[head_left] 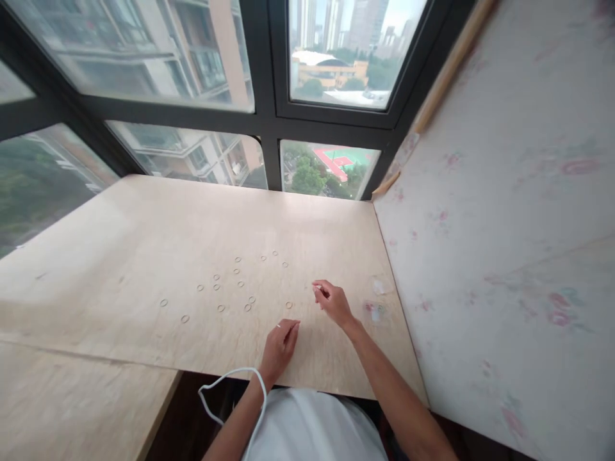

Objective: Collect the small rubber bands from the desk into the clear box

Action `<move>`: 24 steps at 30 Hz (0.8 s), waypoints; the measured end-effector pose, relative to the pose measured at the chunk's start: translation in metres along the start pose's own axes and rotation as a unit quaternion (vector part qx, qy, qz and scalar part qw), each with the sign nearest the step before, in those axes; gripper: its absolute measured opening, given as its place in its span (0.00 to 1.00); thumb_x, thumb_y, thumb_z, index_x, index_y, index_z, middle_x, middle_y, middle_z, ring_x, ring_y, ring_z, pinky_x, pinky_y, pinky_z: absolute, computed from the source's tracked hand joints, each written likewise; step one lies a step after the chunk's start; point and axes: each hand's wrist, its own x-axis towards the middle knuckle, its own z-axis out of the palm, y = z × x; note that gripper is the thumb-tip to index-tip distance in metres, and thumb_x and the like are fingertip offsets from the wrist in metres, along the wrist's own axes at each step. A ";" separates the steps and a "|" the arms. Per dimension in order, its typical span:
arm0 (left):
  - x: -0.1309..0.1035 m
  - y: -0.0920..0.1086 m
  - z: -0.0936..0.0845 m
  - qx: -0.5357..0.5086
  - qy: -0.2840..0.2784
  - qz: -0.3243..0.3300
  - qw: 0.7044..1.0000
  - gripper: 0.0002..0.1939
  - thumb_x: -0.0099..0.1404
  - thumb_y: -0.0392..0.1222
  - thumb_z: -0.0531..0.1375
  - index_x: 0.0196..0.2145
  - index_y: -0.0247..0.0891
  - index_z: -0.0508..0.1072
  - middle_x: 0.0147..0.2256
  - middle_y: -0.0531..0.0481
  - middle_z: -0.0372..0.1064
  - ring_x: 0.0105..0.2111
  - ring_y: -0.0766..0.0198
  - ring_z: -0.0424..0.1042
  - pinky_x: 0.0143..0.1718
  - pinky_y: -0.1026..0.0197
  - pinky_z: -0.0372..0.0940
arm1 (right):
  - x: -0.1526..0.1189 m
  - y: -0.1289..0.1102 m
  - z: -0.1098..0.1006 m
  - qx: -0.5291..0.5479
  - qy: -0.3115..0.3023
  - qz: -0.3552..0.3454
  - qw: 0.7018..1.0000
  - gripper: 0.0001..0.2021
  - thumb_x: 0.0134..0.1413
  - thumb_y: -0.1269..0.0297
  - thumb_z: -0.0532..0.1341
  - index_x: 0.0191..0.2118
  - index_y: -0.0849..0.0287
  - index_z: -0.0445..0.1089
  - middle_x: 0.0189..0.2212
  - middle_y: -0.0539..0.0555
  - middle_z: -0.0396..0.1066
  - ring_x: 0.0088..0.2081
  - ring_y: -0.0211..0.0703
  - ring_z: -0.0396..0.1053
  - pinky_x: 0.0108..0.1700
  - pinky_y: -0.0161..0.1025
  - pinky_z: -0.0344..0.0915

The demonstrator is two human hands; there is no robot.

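My right hand (332, 301) is just above the wooden tabletop, its thumb and forefinger pinched together. Whatever lies between those fingertips is too small to make out. Lower and to the left, my left hand (279, 347) rests near the table's front edge with its fingers curled closed; its contents, if any, are hidden. A pale band shows on one of its fingers. The nearest thin ring (289, 303) lies flat between and beyond the two hands. Several similar small rings, such as one ring (185, 315) at the left, are scattered loosely over the tabletop (144, 243).
Two small see-through plastic packets, an upper packet (381, 284) and a lower packet (375, 311), lie right of my right hand beside the flowered wall (480, 224). A white cable (235, 370) loops over my left forearm. Dark-framed windows (331, 128) border the table's far side.
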 end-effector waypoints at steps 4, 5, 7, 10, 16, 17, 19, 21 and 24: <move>0.005 -0.004 0.001 -0.044 0.032 -0.020 0.998 0.13 0.68 0.47 0.50 0.37 0.43 0.73 0.35 0.47 0.74 0.36 0.59 0.72 0.38 0.58 0.65 | 0.069 -0.022 0.018 -0.099 -0.054 -0.035 0.993 0.16 0.62 0.63 0.53 0.53 0.59 0.69 0.26 0.51 0.76 0.28 0.39 0.73 0.35 0.33 0.64; 0.006 -0.004 0.001 -0.050 0.036 -0.024 0.998 0.13 0.68 0.47 0.51 0.37 0.43 0.73 0.35 0.47 0.74 0.36 0.59 0.72 0.37 0.58 0.65 | 0.083 -0.026 0.024 -0.126 -0.069 -0.042 0.989 0.17 0.61 0.63 0.54 0.53 0.58 0.69 0.28 0.53 0.77 0.31 0.41 0.74 0.37 0.34 0.64; 0.007 -0.005 0.000 -0.062 0.035 -0.026 0.997 0.13 0.68 0.48 0.51 0.36 0.42 0.73 0.34 0.46 0.74 0.35 0.59 0.72 0.37 0.58 0.64 | 0.107 -0.031 0.036 -0.176 -0.100 -0.052 0.978 0.16 0.60 0.63 0.57 0.51 0.57 0.71 0.30 0.56 0.78 0.35 0.45 0.74 0.38 0.37 0.64; 0.006 -0.006 -0.003 -0.082 0.019 -0.023 0.996 0.15 0.70 0.48 0.49 0.35 0.42 0.73 0.32 0.47 0.73 0.33 0.59 0.72 0.35 0.58 0.63 | 0.127 -0.033 0.048 -0.229 -0.140 -0.065 0.961 0.10 0.57 0.64 0.58 0.41 0.58 0.76 0.33 0.59 0.78 0.38 0.50 0.74 0.39 0.39 0.63; 0.003 -0.005 -0.008 -0.105 0.008 -0.023 0.994 0.19 0.71 0.49 0.46 0.33 0.41 0.73 0.30 0.48 0.72 0.31 0.61 0.72 0.34 0.60 0.62 | 0.130 -0.024 0.050 -0.239 -0.156 -0.073 0.956 0.09 0.56 0.67 0.59 0.29 0.61 0.75 0.34 0.64 0.77 0.41 0.52 0.73 0.41 0.42 0.62; 0.003 -0.005 -0.008 -0.104 0.006 -0.022 0.994 0.20 0.71 0.49 0.46 0.33 0.40 0.73 0.30 0.48 0.72 0.31 0.61 0.71 0.34 0.60 0.62 | 0.128 -0.022 0.049 -0.228 -0.151 -0.071 0.959 0.08 0.55 0.67 0.59 0.28 0.61 0.74 0.33 0.64 0.77 0.40 0.51 0.73 0.40 0.41 0.62; 0.004 -0.006 -0.008 -0.102 0.000 -0.019 0.995 0.20 0.72 0.49 0.45 0.33 0.40 0.73 0.30 0.48 0.72 0.31 0.61 0.71 0.34 0.61 0.62 | 0.123 -0.018 0.045 -0.195 -0.133 -0.064 0.970 0.08 0.53 0.67 0.60 0.27 0.61 0.73 0.29 0.62 0.77 0.38 0.50 0.73 0.38 0.39 0.62; 0.003 -0.007 -0.008 -0.101 -0.004 -0.015 0.995 0.20 0.72 0.49 0.45 0.33 0.40 0.73 0.30 0.48 0.72 0.31 0.62 0.71 0.35 0.61 0.62 | 0.116 -0.017 0.042 -0.147 -0.103 -0.054 0.982 0.08 0.52 0.66 0.60 0.26 0.60 0.73 0.25 0.59 0.76 0.34 0.47 0.73 0.36 0.37 0.62; 0.003 -0.008 -0.007 -0.103 -0.005 -0.008 0.995 0.21 0.72 0.49 0.45 0.33 0.39 0.73 0.31 0.48 0.72 0.32 0.62 0.71 0.35 0.61 0.61 | 0.102 -0.019 0.036 -0.054 -0.043 -0.025 0.997 0.11 0.56 0.62 0.56 0.31 0.58 0.75 0.19 0.53 0.73 0.25 0.39 0.70 0.29 0.32 0.62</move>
